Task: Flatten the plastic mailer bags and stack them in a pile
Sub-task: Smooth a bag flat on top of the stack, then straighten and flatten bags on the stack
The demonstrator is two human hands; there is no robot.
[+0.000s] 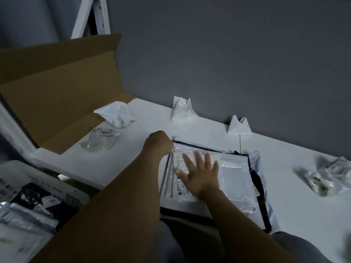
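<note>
Mailer pile (pixel 235 179) flat beneath both hands (pixel 197 173).

The top bag (pixel 235 179) on the pile is clear plastic, glossy, its film faintly wrinkled, with a paper label showing through. Under it lie mailers (pixel 256 162) of smooth white plastic with black inner faces. The table (pixel 133 158) is white, matt and smooth. The box (pixel 57 95) is plain brown cardboard, dull. The crumpled bags (pixel 114 114) are thin shiny film. The basket (pixel 38 179) looks like moulded white plastic. The wall (pixel 228 54) is matt grey.
</note>
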